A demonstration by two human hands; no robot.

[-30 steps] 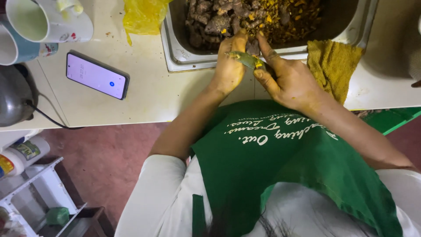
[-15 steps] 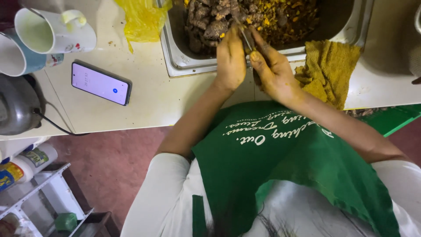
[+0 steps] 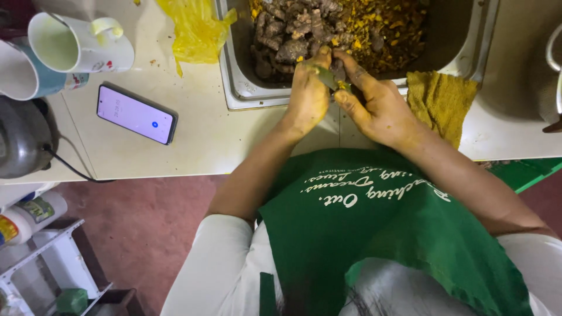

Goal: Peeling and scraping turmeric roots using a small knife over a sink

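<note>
Nearest, a green apron over white sleeves, forearms reaching forward across the pale cream surface. Just past its edge, both hands meeting over the near rim of the rectangular steel tray: left hand curled closed around a small knobbly yellow-stained root piece, right hand closed too, thumb and fingers pinching what looks like a slim blade against that same piece; exact grip partly hidden. Root piece held between the two hands, right above the tray edge. Probably light, hard and stiff, lumpy, with a damp, slippery cut face; best taken by the rough unpeeled end, pinched firmly. Beside the right hand, a mustard-yellow cloth. Left, a dark-framed smartphone with lit screen. Farther, inside the tray, a heap of brown roots and orange peelings. Beyond, a crumpled yellow plastic bag and a white mug.
</note>
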